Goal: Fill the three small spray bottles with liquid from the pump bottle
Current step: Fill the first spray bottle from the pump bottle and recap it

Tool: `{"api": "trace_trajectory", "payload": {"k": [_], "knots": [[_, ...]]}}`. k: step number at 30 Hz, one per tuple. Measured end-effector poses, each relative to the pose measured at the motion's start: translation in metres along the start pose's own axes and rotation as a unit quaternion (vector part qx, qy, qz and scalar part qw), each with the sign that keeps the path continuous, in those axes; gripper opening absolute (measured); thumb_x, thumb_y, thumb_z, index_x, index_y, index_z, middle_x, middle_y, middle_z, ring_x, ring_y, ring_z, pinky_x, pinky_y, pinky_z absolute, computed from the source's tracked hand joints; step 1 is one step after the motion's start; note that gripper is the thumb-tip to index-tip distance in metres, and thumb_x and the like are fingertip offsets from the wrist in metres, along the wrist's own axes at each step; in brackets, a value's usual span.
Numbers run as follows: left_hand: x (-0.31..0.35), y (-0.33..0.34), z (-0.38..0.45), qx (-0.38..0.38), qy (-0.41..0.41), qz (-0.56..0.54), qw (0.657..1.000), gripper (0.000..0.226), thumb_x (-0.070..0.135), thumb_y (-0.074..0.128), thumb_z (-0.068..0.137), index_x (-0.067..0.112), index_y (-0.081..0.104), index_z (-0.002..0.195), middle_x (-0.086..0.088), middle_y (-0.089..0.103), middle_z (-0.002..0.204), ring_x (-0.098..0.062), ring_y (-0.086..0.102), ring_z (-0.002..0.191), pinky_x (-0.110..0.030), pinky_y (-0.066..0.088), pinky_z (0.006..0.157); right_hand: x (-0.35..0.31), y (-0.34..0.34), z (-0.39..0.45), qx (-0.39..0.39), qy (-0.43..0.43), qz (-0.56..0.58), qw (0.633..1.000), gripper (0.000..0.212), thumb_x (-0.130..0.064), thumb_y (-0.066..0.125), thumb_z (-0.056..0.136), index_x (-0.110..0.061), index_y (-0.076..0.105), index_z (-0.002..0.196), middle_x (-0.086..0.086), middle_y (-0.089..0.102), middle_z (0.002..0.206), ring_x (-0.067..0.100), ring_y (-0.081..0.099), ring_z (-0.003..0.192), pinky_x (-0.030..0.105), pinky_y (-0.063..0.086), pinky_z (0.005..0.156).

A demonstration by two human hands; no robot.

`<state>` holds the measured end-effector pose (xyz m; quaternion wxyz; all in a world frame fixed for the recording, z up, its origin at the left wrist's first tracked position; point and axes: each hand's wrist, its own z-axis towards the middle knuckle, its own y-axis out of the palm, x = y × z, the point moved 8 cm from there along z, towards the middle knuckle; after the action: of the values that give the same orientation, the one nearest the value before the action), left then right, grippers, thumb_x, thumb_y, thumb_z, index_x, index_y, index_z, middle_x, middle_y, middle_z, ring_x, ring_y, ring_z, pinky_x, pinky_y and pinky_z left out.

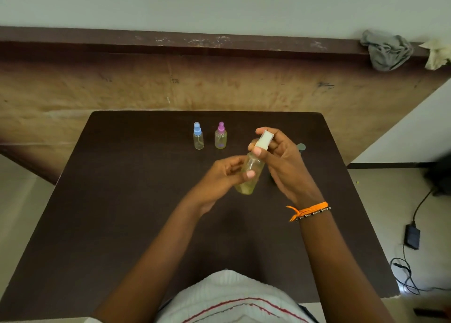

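You hold the third small spray bottle (250,173) above the dark table (122,200), tilted with its white cap (265,139) leaning away from you and to the right. Your left hand (219,178) curls around the lower body of the bottle, thumb across the front. Your right hand (280,156) pinches the white cap between thumb and fingers, wrist bent inward, an orange wristband (310,210) on the forearm.

The step in hand appears to be working the cap on this bottle; whether you are tightening or loosening it cannot be told. Yellowish liquid sits in the bottom of the bottle, which suggests it has received at least some fill.

The blue-capped bottle (198,137) and the pink-capped bottle (220,137) stand upright side by side, apart, near the far edge of the table, both capped and tinted yellow. A dark shape with a grey top (301,147) shows just behind your right hand; it may be the pump bottle, but it is mostly hidden.

The next move calls for a steady left-hand grip while the right turns the cap squarely on its thread, keeping the bottle nearer upright so nothing spills.

A grey cloth (385,50) lies on the ledge at the wall.
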<state>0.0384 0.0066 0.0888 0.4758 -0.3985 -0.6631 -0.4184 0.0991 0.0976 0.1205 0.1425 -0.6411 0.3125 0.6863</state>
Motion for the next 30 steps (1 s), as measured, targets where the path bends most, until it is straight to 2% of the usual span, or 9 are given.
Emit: {"api": "trace_trajectory", "payload": {"k": [3,4,6,8,13,17,22,26,30], "knots": [[0.000,0.009,-0.004,-0.051,-0.001,-0.039,0.998,0.027,0.014,0.057,0.088,0.016,0.058,0.115,-0.002,0.068,0.106,-0.018,0.065,0.097,-0.031,0.051,0.087,-0.002,0.004,-0.001,-0.014,0.020,0.029,0.999,0.040,-0.010,0.067,0.072,-0.015,0.055,0.110,0.000,0.069,0.082,0.008,0.066,0.075,0.022,0.053,0.062],[0.001,0.007,-0.003,-0.025,0.011,-0.037,0.999,0.028,0.015,0.060,0.086,0.016,0.059,0.114,-0.001,0.069,0.106,-0.018,0.065,0.098,-0.031,0.052,0.087,-0.001,0.003,0.000,0.004,0.024,0.025,0.999,0.041,-0.011,0.069,0.070,-0.015,0.056,0.109,0.001,0.070,0.085,0.009,0.066,0.077,0.023,0.053,0.064],[0.005,-0.006,-0.001,0.085,0.039,0.002,0.996,0.034,0.012,0.069,0.079,0.017,0.060,0.111,-0.001,0.068,0.105,-0.015,0.065,0.098,-0.027,0.054,0.082,0.001,-0.005,0.003,0.065,0.026,-0.002,0.998,0.040,-0.009,0.074,0.070,-0.014,0.057,0.106,0.005,0.067,0.093,0.014,0.065,0.087,0.025,0.055,0.074],[0.009,-0.018,-0.002,0.191,0.060,0.078,0.977,0.039,0.014,0.077,0.071,0.021,0.061,0.105,0.004,0.068,0.100,-0.011,0.065,0.094,-0.024,0.054,0.077,0.004,-0.011,0.004,0.117,0.027,-0.023,0.992,0.032,-0.003,0.075,0.074,-0.013,0.058,0.100,0.007,0.063,0.093,0.017,0.062,0.089,0.025,0.053,0.078],[0.024,-0.026,-0.013,0.291,0.130,0.239,0.917,0.040,0.028,0.083,0.061,0.025,0.059,0.093,0.016,0.065,0.090,0.001,0.063,0.084,-0.024,0.054,0.070,0.008,-0.009,0.000,0.131,0.036,-0.022,0.990,0.015,-0.008,0.073,0.080,-0.013,0.063,0.090,0.006,0.067,0.089,0.009,0.064,0.079,0.016,0.051,0.071],[0.033,-0.027,-0.012,0.275,0.134,0.286,0.908,0.039,0.029,0.082,0.063,0.029,0.063,0.098,0.021,0.064,0.086,0.006,0.062,0.084,-0.024,0.054,0.074,0.009,-0.011,0.000,0.121,0.042,-0.023,0.992,0.007,-0.010,0.067,0.087,-0.013,0.065,0.094,0.002,0.070,0.088,0.005,0.066,0.080,0.015,0.051,0.074],[0.040,-0.026,-0.008,0.229,0.132,0.338,0.903,0.039,0.032,0.078,0.069,0.028,0.061,0.104,0.018,0.062,0.089,0.002,0.061,0.084,-0.026,0.054,0.077,0.008,-0.013,0.000,0.119,0.051,-0.020,0.991,0.009,-0.009,0.064,0.088,-0.012,0.065,0.096,0.003,0.071,0.093,0.007,0.068,0.085,0.014,0.051,0.075],[0.042,-0.024,-0.014,0.277,0.158,0.345,0.883,0.038,0.031,0.079,0.067,0.024,0.057,0.097,0.015,0.063,0.096,-0.001,0.061,0.085,-0.030,0.054,0.072,0.001,-0.009,0.002,0.117,0.044,-0.054,0.991,0.013,-0.007,0.068,0.085,-0.013,0.064,0.096,0.006,0.070,0.095,0.007,0.066,0.085,0.013,0.052,0.074],[0.045,-0.018,-0.014,0.292,0.174,0.348,0.874,0.039,0.033,0.080,0.065,0.025,0.055,0.094,0.017,0.063,0.095,0.001,0.061,0.083,-0.023,0.051,0.067,-0.002,-0.009,0.002,0.145,0.041,-0.052,0.987,0.021,-0.008,0.075,0.079,-0.010,0.061,0.094,0.009,0.065,0.095,0.015,0.062,0.089,0.018,0.053,0.075]]}}
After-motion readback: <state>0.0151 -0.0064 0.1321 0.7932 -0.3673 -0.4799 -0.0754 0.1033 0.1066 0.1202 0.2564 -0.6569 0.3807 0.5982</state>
